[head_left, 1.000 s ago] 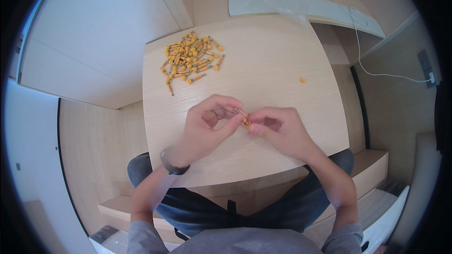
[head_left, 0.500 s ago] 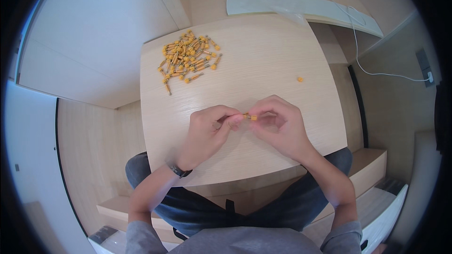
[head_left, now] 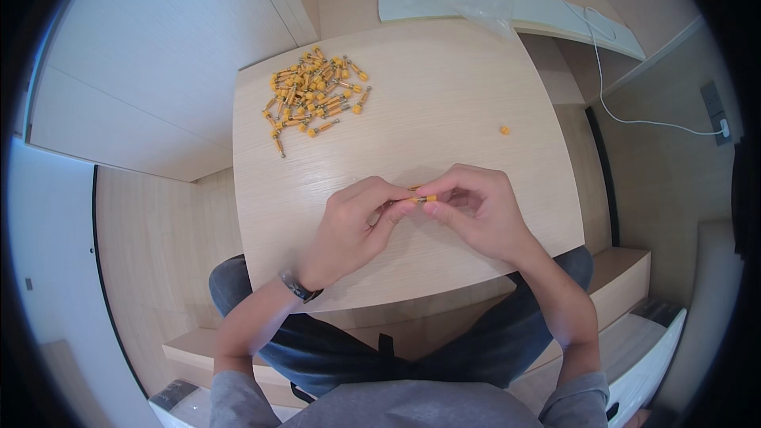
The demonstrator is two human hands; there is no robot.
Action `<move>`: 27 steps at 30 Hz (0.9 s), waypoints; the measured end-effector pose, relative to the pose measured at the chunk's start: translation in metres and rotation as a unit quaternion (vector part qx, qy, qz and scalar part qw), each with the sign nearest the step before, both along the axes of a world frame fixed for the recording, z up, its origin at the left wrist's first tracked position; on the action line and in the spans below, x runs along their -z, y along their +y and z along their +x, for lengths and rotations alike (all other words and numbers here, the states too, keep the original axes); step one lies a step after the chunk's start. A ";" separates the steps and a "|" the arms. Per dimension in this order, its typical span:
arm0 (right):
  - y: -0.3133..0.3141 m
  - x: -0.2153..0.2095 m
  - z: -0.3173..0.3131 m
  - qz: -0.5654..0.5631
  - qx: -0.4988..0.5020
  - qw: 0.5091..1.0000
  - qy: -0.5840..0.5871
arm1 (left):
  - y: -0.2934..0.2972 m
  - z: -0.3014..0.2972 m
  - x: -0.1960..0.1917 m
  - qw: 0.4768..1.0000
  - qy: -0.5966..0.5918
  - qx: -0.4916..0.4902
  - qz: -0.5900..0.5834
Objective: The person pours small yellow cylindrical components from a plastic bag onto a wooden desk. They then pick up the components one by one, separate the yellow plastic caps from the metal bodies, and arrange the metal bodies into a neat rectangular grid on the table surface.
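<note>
Above the near half of the pale wooden table, my left hand [head_left: 363, 218] and my right hand [head_left: 473, 204] meet fingertip to fingertip. Both pinch one small yellow fitting with a metal shaft [head_left: 422, 199]. My left thumb and forefinger grip its left part, and their tips cover some of it. At the other side, my right thumb and forefinger close on the yellow end. A loose heap of similar yellow-and-metal fittings [head_left: 311, 93] lies at the far left of the table. One small yellow cap-like piece [head_left: 505, 130] rests alone toward the right edge.
The table [head_left: 412, 111] has bent-looking edges, with its front edge over my legs. Behind it are a whitish panel [head_left: 412, 4] and a crumpled clear plastic bag [head_left: 479, 4]. A white cable [head_left: 606, 95] runs to a wall socket at the right. A white cabinet [head_left: 158, 71] borders the left.
Both hands stay together over nearly the same spot. My fingers have shifted slightly around the fitting, and my right thumb has come up against its yellow end. Heap and lone piece lie unmoved.
</note>
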State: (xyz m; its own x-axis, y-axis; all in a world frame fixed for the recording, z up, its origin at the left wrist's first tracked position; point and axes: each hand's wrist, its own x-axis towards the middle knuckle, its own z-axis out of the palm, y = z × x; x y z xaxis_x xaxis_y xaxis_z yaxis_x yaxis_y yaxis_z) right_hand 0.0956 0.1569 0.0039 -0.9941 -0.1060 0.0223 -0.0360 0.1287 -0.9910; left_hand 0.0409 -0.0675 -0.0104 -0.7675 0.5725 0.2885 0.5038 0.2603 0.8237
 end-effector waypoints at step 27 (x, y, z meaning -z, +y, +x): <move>0.108 0.002 -0.030 0.280 0.204 0.938 -0.036 | 0.014 -0.001 0.011 0.994 0.079 0.001 -0.075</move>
